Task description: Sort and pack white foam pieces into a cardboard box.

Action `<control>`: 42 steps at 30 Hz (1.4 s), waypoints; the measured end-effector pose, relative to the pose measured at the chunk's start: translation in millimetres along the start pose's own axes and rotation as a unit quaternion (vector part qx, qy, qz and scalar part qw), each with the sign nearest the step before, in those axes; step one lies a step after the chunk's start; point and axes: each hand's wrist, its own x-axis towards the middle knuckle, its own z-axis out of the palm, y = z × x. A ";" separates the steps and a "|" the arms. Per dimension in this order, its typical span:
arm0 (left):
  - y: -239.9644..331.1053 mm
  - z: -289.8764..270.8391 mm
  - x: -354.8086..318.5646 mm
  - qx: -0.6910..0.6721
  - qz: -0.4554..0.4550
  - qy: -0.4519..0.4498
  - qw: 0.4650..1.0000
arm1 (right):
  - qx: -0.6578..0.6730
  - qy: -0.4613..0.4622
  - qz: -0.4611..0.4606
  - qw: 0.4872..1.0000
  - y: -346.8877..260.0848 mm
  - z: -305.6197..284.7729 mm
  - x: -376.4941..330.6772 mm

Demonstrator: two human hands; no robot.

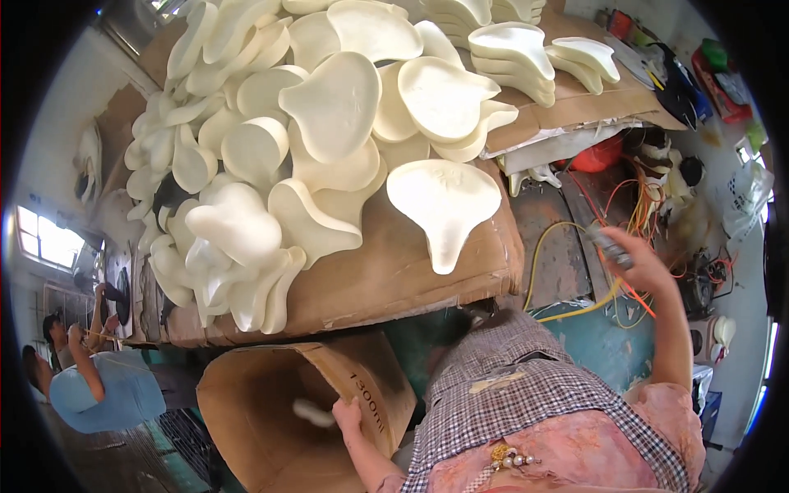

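My left hand (348, 415) is at the rim of an open cardboard box (362, 374), fingers closed. At its fingertips, inside the box opening, is a pale foam piece (314, 412), blurred and partly hidden. On the right, my right hand (645, 261) is wrapped round a grey cylindrical hand tool (612, 248), smeared by motion, so its exact kind is unclear. A yellow hose (579, 311) runs close below that hand. One cream saddle-shaped foam pad (444, 205) lies apart on the cardboard-covered bench (394, 283), between both hands and the pile.
A large heap of similar foam pads (333, 107) covers the bench's left and far side; stacked pads (514, 62) stand farther back. Orange hoses (641, 205) tangle at right, near a red object (598, 154). A co-worker in a blue shirt (107, 390) is at far left.
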 end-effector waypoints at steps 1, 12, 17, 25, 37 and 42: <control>10.1 3.8 -1.1 0.001 0.000 0.004 1.000 | 0.000 0.047 0.001 0.999 4.2 -21.4 -10.7; 106.8 107.9 -57.7 0.223 0.100 -0.087 0.966 | -0.092 0.307 -0.061 0.945 87.1 -129.8 36.9; 126.6 145.0 -126.1 0.249 -0.025 -0.097 0.963 | 0.023 0.138 -0.104 0.985 143.5 -124.6 144.2; 263.6 173.0 -137.3 0.098 -0.013 -0.016 0.995 | 0.129 -0.067 -0.106 0.984 150.6 -176.0 192.0; 305.8 216.0 67.1 -0.131 0.012 -0.179 0.975 | 0.063 -0.186 -0.118 0.974 100.4 -168.2 210.9; 312.1 231.9 9.2 -0.348 -0.100 -0.139 0.922 | 0.035 -0.235 -0.118 0.964 75.3 -158.9 228.8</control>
